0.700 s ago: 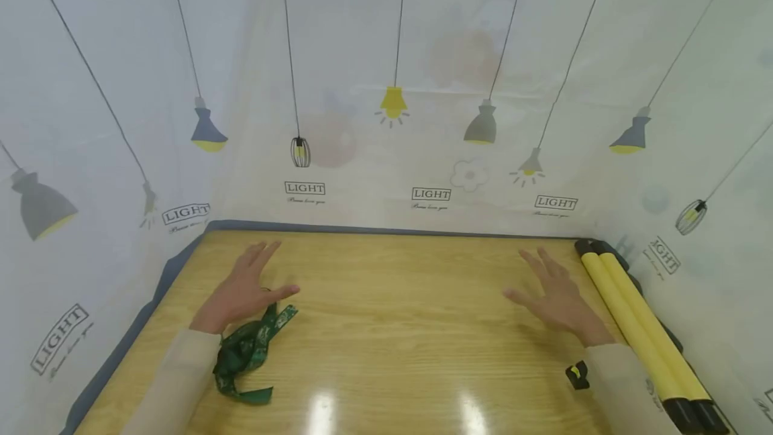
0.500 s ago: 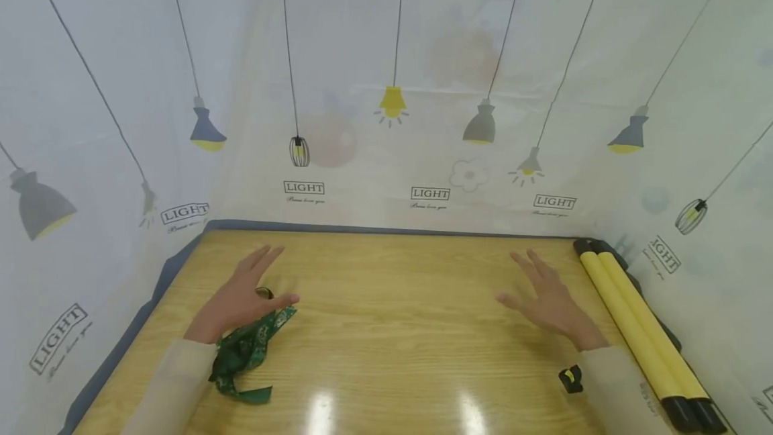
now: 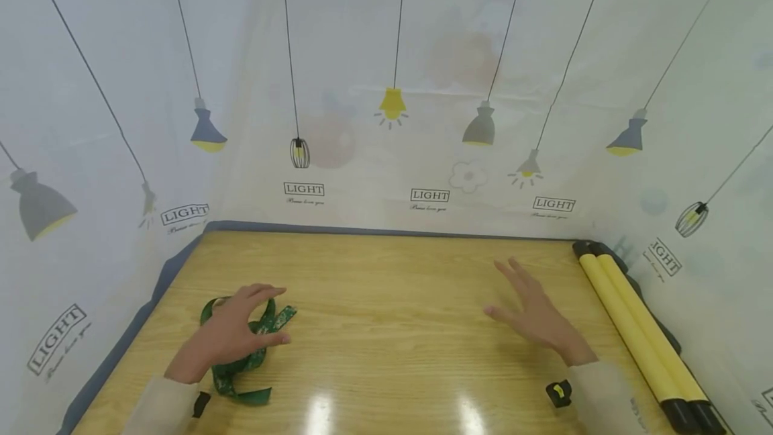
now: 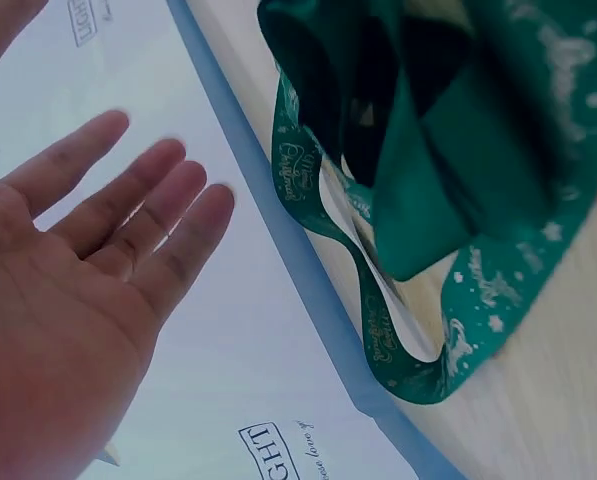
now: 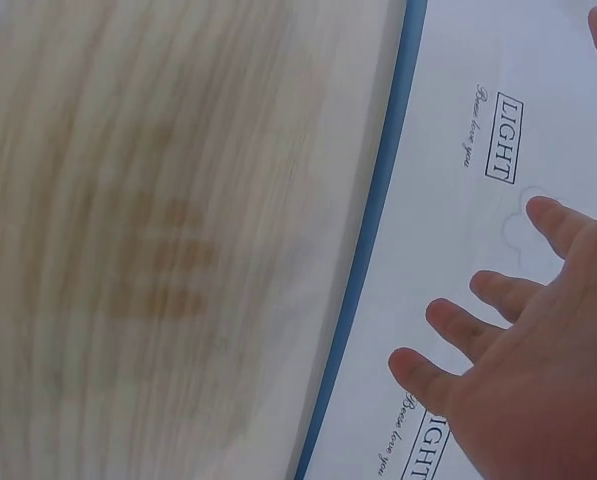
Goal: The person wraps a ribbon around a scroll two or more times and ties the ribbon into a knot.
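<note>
A green ribbon (image 3: 226,381) with pale printed lettering lies in loose loops on the left of the table; in the left wrist view the ribbon (image 4: 478,190) fills the right side. Over it hovers my left hand (image 3: 232,331), thumb and fingers spread apart, hiding part of the loops. In its wrist view the left hand (image 4: 88,260) shows an empty palm, apart from the ribbon. Above the right half of the table is my right hand (image 3: 537,314), fingers spread and holding nothing. The right wrist view shows that hand (image 5: 538,350) over the table's far side.
Two yellow rolls (image 3: 640,327) with black ends lie side by side along the table's right edge. A pale wood-grain table (image 3: 386,327) is bounded by white printed sheets (image 3: 362,153) at the back and both sides.
My left hand has come nearer and down over the ribbon, its fingers drawing somewhat toward the thumb. The right hand has shifted left and slightly nearer. The ribbon stays in place.
</note>
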The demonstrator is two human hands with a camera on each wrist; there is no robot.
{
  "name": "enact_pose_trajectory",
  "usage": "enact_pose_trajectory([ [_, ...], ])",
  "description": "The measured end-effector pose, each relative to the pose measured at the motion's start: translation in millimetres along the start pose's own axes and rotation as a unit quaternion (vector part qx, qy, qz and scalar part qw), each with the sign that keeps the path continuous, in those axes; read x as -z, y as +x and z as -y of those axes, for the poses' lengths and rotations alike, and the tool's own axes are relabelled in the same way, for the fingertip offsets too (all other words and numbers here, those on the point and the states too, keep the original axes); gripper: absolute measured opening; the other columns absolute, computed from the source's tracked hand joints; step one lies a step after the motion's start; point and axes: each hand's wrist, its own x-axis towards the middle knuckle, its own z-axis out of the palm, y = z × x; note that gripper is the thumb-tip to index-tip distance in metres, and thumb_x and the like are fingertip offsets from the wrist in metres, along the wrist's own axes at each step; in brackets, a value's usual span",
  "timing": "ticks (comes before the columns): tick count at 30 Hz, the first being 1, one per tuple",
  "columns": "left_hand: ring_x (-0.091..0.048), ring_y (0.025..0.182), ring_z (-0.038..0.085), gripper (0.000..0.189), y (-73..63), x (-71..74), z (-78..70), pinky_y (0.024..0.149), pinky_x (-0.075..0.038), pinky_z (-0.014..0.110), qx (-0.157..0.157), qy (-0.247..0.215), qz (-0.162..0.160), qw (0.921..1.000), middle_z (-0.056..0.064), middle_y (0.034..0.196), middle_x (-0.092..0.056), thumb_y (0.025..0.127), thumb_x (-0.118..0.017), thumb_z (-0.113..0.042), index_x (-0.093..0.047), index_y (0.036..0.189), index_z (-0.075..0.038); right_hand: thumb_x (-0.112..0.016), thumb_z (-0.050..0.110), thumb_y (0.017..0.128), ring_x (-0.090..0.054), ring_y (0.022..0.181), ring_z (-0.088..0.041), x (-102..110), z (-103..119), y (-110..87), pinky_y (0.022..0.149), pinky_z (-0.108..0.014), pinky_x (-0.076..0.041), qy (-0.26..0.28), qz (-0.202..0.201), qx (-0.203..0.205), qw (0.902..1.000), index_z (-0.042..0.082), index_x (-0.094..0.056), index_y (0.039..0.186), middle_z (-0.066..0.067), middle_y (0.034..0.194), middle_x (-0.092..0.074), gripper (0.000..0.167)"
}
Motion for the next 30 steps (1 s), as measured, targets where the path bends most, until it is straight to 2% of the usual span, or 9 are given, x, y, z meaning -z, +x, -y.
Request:
enact_pose_trajectory([
  [7, -0.052, 0.132, 0.046, 0.075, -22.5, -1.4, -4.6, 0.098, -0.051, 0.061, 0.008, -0.007, 0.040, 0.9991, 0.020, 0.147, -0.052, 0.077, -0.082, -0.061, -0.065, 0.136, -0.018, -0.070, 0.049, 0.095, -0.015, 0.151, -0.059, -8.3, 6.8, -2.6, 0.106, -0.084, -0.018, 0.011, 0.015, 0.005, 0.9998, 0.022, -0.021, 0.165, -0.024, 0.171, -0.009, 0.089],
  [9, -0.059, 0.123, 0.037, 0.070, -27.2, -2.3, -5.0, 0.094, -0.054, 0.055, 0.000, -0.019, 0.057, 0.9982, 0.017, 0.137, -0.058, 0.077, -0.084, -0.058, -0.068, 0.131, -0.017, -0.069, 0.049, 0.095, -0.014, 0.151, -0.059, -10.4, 9.0, -3.2, 0.106, -0.085, -0.018, 0.016, 0.018, 0.005, 0.9997, 0.022, -0.021, 0.165, -0.024, 0.170, -0.009, 0.089],
  [11, -0.061, 0.108, 0.023, 0.064, -30.6, -3.8, -4.1, 0.086, -0.054, 0.041, -0.006, -0.043, 0.079, 0.9959, 0.010, 0.122, -0.062, 0.077, -0.086, -0.053, -0.070, 0.127, -0.016, -0.069, 0.048, 0.095, -0.015, 0.151, -0.058, -12.2, 11.4, -3.5, 0.106, -0.084, -0.018, 0.021, 0.018, 0.007, 0.9996, 0.022, -0.021, 0.165, -0.024, 0.170, -0.009, 0.089],
  [13, -0.054, 0.091, 0.011, 0.056, -33.8, -5.3, -2.8, 0.076, -0.049, 0.030, -0.024, -0.069, 0.098, 0.9925, 0.003, 0.106, -0.060, 0.078, -0.087, -0.049, -0.072, 0.119, -0.014, -0.069, 0.049, 0.096, -0.015, 0.151, -0.058, -13.7, 12.6, -4.1, 0.106, -0.084, -0.018, 0.024, 0.019, 0.006, 0.9995, 0.023, -0.020, 0.165, -0.023, 0.171, -0.009, 0.088],
  [16, -0.046, 0.081, 0.006, 0.045, -38.0, -8.2, -0.2, 0.069, -0.043, 0.024, -0.040, -0.091, 0.121, 0.9877, -0.001, 0.093, -0.056, 0.076, -0.089, -0.045, -0.073, 0.107, -0.016, -0.068, 0.049, 0.096, -0.014, 0.152, -0.057, -15.4, 14.3, -4.8, 0.107, -0.084, -0.017, 0.031, 0.020, 0.005, 0.9993, 0.023, -0.020, 0.165, -0.022, 0.171, -0.009, 0.088],
  [19, -0.047, 0.081, 0.003, 0.040, -42.7, -11.2, 3.5, 0.069, -0.044, 0.024, -0.040, -0.090, 0.136, 0.9858, -0.004, 0.092, -0.057, 0.072, -0.092, -0.044, -0.072, 0.098, -0.021, -0.068, 0.049, 0.096, -0.014, 0.152, -0.057, -17.4, 16.3, -5.4, 0.108, -0.084, -0.017, 0.037, 0.022, 0.004, 0.9991, 0.022, -0.020, 0.165, -0.023, 0.171, -0.008, 0.088],
  [21, -0.049, 0.082, 0.002, 0.039, -45.5, -12.7, 5.7, 0.071, -0.045, 0.024, -0.023, -0.092, 0.155, 0.9834, -0.006, 0.093, -0.059, 0.070, -0.093, -0.043, -0.071, 0.096, -0.024, -0.067, 0.049, 0.096, -0.014, 0.152, -0.057, -19.1, 17.1, -5.8, 0.107, -0.084, -0.017, 0.039, 0.025, 0.003, 0.9989, 0.023, -0.020, 0.165, -0.023, 0.171, -0.008, 0.087],
  [25, -0.051, 0.081, 0.002, 0.031, -49.1, -14.4, 9.3, 0.070, -0.046, 0.023, -0.012, -0.105, 0.169, 0.9799, -0.006, 0.092, -0.062, 0.072, -0.093, -0.032, -0.071, 0.091, -0.023, -0.067, 0.048, 0.097, -0.014, 0.152, -0.056, -22.6, 17.1, -6.9, 0.107, -0.084, -0.017, 0.045, 0.029, 0.002, 0.9986, 0.024, -0.020, 0.165, -0.023, 0.171, -0.008, 0.086],
  [30, -0.053, 0.077, -0.002, 0.016, -49.2, -15.7, 8.9, 0.066, -0.048, 0.022, -0.036, -0.106, 0.160, 0.9807, -0.010, 0.085, -0.062, 0.079, -0.087, -0.018, -0.072, 0.085, -0.021, -0.066, 0.047, 0.098, -0.015, 0.151, -0.057, -25.4, 16.3, -10.4, 0.107, -0.084, -0.018, 0.045, 0.027, 0.007, 0.9986, 0.021, -0.021, 0.165, -0.024, 0.170, -0.009, 0.085],
])
